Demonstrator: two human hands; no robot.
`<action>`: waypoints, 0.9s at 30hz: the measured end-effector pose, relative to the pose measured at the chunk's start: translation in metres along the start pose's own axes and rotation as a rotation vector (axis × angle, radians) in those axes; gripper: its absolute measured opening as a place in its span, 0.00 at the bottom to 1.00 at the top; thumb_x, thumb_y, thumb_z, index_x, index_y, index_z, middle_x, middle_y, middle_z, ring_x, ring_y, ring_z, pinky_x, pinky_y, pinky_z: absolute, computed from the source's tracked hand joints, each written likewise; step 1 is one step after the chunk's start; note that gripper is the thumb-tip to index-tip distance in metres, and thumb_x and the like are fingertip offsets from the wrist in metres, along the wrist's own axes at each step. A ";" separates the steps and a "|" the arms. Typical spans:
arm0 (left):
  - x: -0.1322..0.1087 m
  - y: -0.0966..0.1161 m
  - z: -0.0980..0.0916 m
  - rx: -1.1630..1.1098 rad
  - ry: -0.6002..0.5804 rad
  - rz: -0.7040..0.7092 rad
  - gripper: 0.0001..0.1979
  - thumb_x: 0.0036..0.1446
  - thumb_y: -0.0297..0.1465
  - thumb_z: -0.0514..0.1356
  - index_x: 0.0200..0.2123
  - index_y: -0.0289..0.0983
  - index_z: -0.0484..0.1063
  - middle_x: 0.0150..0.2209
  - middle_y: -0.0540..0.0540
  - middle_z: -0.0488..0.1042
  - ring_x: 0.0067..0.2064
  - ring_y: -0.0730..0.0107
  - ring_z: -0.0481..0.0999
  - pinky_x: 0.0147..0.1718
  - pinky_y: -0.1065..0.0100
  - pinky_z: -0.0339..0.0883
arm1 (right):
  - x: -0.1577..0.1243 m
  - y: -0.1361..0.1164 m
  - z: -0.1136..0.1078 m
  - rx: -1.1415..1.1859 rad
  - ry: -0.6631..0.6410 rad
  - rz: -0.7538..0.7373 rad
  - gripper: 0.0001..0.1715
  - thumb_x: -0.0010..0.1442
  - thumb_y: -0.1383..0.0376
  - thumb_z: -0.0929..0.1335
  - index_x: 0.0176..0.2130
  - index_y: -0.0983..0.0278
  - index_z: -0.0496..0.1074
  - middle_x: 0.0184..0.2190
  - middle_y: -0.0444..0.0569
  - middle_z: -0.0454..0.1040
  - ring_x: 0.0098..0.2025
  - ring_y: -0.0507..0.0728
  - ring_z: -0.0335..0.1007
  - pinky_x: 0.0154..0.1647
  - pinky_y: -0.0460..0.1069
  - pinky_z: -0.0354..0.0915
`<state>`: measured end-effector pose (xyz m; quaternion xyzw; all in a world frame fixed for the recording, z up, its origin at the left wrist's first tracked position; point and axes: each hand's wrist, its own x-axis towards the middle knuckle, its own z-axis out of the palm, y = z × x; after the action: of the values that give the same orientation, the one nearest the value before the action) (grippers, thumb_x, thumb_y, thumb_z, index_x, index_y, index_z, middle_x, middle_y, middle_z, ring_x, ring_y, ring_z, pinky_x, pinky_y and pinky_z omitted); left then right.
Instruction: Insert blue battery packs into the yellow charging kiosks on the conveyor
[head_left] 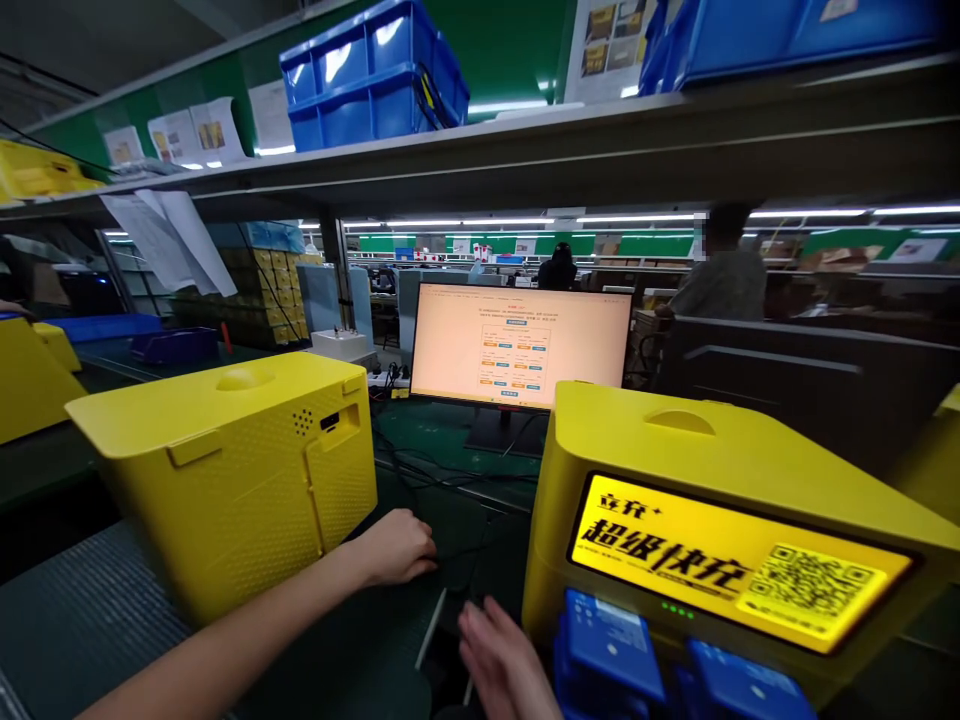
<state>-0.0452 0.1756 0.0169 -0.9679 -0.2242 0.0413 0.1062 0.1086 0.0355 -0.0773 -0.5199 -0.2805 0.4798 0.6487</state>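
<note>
While a yellow cabinet [232,470] is sitting at nine o'clock with its vented back turned this way, the left hand [396,548] is reaching in from seven o'clock and resting curled on the dark mat [97,610] just beside the cabinet's lower corner, over some black cables [420,470]; whether it is gripping one I cannot tell. At six o'clock the right hand [501,660] is lying flat with fingers loosely spread, holding nothing, just beside a second yellow cabinet [712,520] at four o'clock, whose lit screen and blue power banks [611,640] are facing the camera. Between the cabinets, at twelve o'clock, a monitor [521,345] is glowing. Another person [720,270] is sitting at one o'clock, well apart
</note>
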 end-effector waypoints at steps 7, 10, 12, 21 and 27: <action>-0.029 -0.024 0.015 0.067 -0.010 -0.006 0.09 0.58 0.32 0.57 0.28 0.37 0.74 0.25 0.45 0.75 0.28 0.65 0.75 0.23 0.70 0.58 | 0.015 -0.058 0.053 0.513 -0.206 0.152 0.33 0.41 0.53 0.75 0.45 0.62 0.70 0.17 0.35 0.66 0.25 0.49 0.66 0.36 0.45 0.63; -0.025 -0.017 0.017 0.032 0.009 -0.003 0.10 0.59 0.33 0.55 0.31 0.37 0.75 0.26 0.45 0.74 0.30 0.65 0.75 0.25 0.70 0.60 | 0.006 -0.042 0.040 0.398 -0.262 0.229 0.37 0.39 0.57 0.76 0.47 0.64 0.67 0.27 0.41 0.73 0.33 0.51 0.70 0.38 0.46 0.63; -0.019 -0.009 0.014 -0.011 0.014 0.004 0.11 0.59 0.35 0.55 0.31 0.38 0.75 0.27 0.45 0.74 0.32 0.64 0.74 0.27 0.70 0.61 | 0.009 -0.022 0.034 0.347 -0.184 0.253 0.39 0.37 0.58 0.77 0.48 0.65 0.65 0.33 0.47 0.75 0.38 0.54 0.72 0.41 0.49 0.63; 0.039 -0.010 0.016 -0.256 0.033 -0.329 0.17 0.62 0.34 0.46 0.41 0.37 0.73 0.41 0.41 0.72 0.45 0.59 0.72 0.38 0.66 0.64 | 0.002 0.035 0.043 0.055 -0.145 -0.225 0.21 0.45 0.60 0.70 0.41 0.63 0.74 0.33 0.50 0.75 0.35 0.55 0.70 0.30 0.47 0.64; 0.089 0.045 0.032 -0.539 -0.050 -0.375 0.20 0.47 0.50 0.61 0.33 0.40 0.73 0.35 0.46 0.75 0.38 0.58 0.75 0.35 0.65 0.66 | 0.004 0.033 0.035 0.183 -0.023 -0.159 0.24 0.44 0.51 0.72 0.39 0.61 0.73 0.31 0.48 0.75 0.33 0.55 0.72 0.31 0.47 0.66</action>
<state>0.0496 0.1818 -0.0272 -0.9017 -0.4040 -0.0161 -0.1535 0.0686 0.0534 -0.0985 -0.4290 -0.2832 0.4562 0.7264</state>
